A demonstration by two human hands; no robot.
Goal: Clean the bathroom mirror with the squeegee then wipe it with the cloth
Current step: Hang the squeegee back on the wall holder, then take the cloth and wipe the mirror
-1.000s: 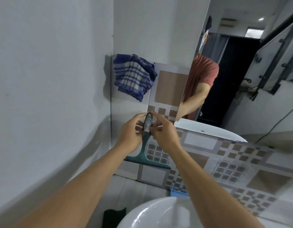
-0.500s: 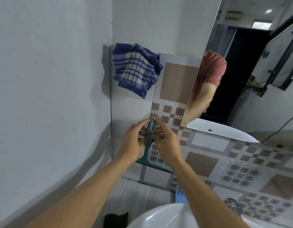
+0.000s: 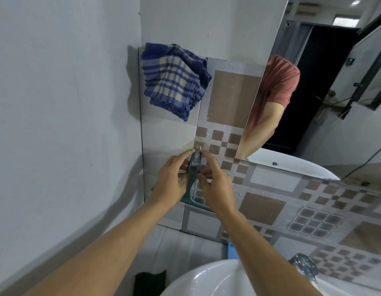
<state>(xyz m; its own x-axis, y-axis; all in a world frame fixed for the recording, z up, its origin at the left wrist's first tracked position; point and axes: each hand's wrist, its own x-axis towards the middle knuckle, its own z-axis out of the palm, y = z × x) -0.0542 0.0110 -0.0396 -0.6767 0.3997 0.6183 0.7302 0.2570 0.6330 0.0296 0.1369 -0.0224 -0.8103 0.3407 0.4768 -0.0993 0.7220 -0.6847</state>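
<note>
Since the frame a second earlier, my two hands had carried the squeegee (image 3: 192, 167) up the tiled wall (image 3: 268, 201), so its handle tip now sat at a small hook (image 3: 198, 148) in the tiles, and the blade had slipped mostly behind my wrists. My left hand (image 3: 171, 178) pinched the handle from the nine o'clock side, fingers closed on it; my right hand (image 3: 215, 184) pinched it from three o'clock, thumb and forefinger closed near the top. I judged both were there to steady the hanging hole over the hook, since one hand alone would let the tool swing. Whether the loop had actually caught, I could not tell. At about eleven o'clock from the hands the blue checked cloth (image 3: 174, 80) hung folded over the top edge of the tiles, well apart, untouched and handy for the wiping stage. The mirror (image 3: 313, 103) stood at two o'clock, its lower edge meeting the tiles. At six o'clock lay the white basin (image 3: 206, 280), with a tap (image 3: 305, 265) toward four o'clock.
</note>
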